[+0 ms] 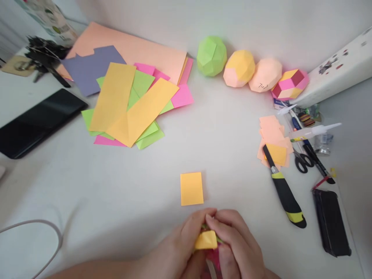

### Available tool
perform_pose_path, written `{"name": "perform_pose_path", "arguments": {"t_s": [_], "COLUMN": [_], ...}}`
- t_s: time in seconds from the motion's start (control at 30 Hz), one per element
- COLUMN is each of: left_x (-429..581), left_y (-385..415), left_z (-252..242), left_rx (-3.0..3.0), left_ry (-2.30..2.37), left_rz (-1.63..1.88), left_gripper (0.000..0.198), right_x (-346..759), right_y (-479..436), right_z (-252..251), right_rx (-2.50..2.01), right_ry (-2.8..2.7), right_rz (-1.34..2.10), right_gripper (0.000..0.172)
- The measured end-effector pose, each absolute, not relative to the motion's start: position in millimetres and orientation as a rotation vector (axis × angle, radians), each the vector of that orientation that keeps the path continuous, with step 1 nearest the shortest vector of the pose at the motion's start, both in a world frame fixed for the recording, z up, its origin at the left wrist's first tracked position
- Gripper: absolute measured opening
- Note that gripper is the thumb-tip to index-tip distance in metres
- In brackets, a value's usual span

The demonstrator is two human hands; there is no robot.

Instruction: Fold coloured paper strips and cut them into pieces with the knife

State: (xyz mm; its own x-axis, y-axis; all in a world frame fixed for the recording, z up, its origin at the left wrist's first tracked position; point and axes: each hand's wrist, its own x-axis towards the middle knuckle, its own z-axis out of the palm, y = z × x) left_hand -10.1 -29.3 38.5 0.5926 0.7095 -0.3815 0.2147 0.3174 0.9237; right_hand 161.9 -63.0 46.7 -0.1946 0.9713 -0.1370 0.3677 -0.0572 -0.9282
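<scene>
The left hand (184, 240) and the right hand (242, 242) are close together at the near edge of the view, and between them is a small folded paper piece in yellow, pink and green (205, 240). Both hands are nearly closed, with curled fingers, and they hold the piece together. It sits in the hollow between the palms, about equally near to each hand. Its yellow flap has the longer side across the body, from left to right; pink paper shows below it, and a little green above and at the right. The fingers cover a large part, so I cannot say what the whole form is, or which finger presses where.

Just beyond the fingertips, a little to the left and not touching them, a flat orange-yellow paper rectangle (192, 188) lies on the white table (139, 186). Its longer side points away from the body.

Farther to the right, a knife with a black and yellow-green handle (286, 197) rests its tip on a pile of peach and orange paper pieces (271, 130). Far to the left, yellow, green and pink paper strips (116, 100) overlap one another. At the back, four faceted paper balls (239, 68) stand in a row.
</scene>
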Motion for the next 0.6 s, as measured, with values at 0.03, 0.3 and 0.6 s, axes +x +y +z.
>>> {"name": "perform_pose_path", "arguments": {"t_s": [0.03, 0.3, 0.6], "left_x": [-5.0, 3.4, 1.1], "left_y": [-25.3, -13.6, -13.8], "left_z": [35.5, 3.7, 12.8], "left_rx": [1.276, 1.504, 1.2], "left_ry": [0.904, 1.0, 0.821], "left_rz": [0.411, 0.358, 0.436], "left_gripper": [0.044, 0.067, 0.073], "right_x": [159.3, 158.2, 157.4], "right_y": [-58.8, -42.8, -45.7], "right_z": [44.7, 39.6, 6.1], "right_rx": [-1.414, -1.391, -1.392], "right_ry": [-1.598, -1.562, -2.219], "right_rz": [1.219, 1.525, 0.604], "right_gripper": [0.036, 0.041, 0.059]}}
